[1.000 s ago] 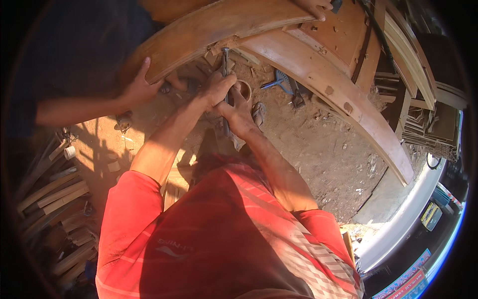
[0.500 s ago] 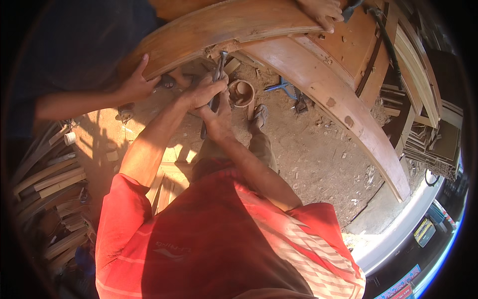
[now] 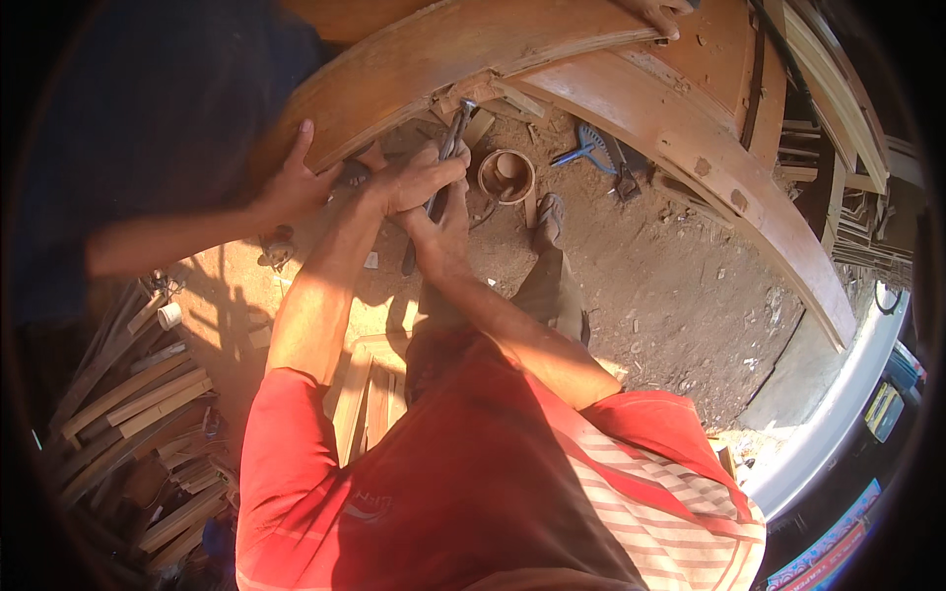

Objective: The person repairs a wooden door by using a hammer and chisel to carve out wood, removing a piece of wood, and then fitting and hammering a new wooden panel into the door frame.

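Observation:
Both my hands grip a long dark metal hand tool with a shiny tip; its exact kind is hard to make out. My left hand wraps round it higher up, and my right hand closes on it just below, the two touching. The tool slants upward. Its tip meets the lower edge of a curved brown wooden board, by a rough, splintered patch. Another person's hand holds this board at the left, and a further hand rests on it at the upper right.
A long curved wooden piece runs down to the right. Below the board stand a round bucket and a blue-handled tool. Wood offcuts pile up at the left. A wooden frame lies by my legs.
The whole view has shifted, so the scene sits farther right in the picture. My hands keep their grip, and the tool's tip stays at the board's edge.

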Tool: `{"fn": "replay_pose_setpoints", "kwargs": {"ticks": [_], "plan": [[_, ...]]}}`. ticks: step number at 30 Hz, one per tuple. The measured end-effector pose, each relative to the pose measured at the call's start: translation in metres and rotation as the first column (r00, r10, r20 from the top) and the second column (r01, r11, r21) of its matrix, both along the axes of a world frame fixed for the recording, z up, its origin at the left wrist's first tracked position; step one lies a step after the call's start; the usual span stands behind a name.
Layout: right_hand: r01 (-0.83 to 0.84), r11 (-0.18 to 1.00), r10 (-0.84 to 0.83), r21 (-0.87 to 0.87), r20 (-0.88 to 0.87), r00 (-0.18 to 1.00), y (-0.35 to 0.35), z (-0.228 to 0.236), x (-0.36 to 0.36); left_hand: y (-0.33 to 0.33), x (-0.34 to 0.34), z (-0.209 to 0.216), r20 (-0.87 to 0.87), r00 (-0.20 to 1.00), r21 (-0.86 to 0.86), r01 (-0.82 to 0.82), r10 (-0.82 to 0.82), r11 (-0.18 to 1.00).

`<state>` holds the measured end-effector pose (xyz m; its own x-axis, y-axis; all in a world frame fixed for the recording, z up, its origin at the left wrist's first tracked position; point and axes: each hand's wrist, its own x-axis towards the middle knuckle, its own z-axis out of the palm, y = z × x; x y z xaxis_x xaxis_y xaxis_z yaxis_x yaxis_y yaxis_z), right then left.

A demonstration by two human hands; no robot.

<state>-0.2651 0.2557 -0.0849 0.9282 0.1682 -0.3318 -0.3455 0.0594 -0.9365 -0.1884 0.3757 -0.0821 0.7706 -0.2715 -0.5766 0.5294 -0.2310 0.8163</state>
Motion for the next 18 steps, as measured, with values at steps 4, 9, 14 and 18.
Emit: {"fn": "replay_pose_setpoints", "kwargs": {"ticks": [4,9,14,18], "plan": [[-0.077,0.997,0.079,0.025,-0.087,0.993,-0.01,0.017,0.008,-0.006,-0.007,0.01,0.049,0.999,0.04,0.023,-0.025,0.999],[-0.707,0.706,0.695,-0.032,-0.16,0.701,-0.137,0.027,0.088,-0.1,-0.005,-0.029,0.029,0.909,0.065,-0.417,0.416,0.906],[-0.319,0.948,0.32,0.024,-0.075,0.945,-0.08,0.007,0.037,-0.064,-0.004,0.001,0.065,0.98,0.157,-0.196,0.188,0.968],[0.118,0.981,-0.117,0.152,-0.013,0.993,0.028,0.009,-0.001,0.011,-0.001,-0.005,0.144,0.984,0.041,0.096,-0.101,0.994]]}}
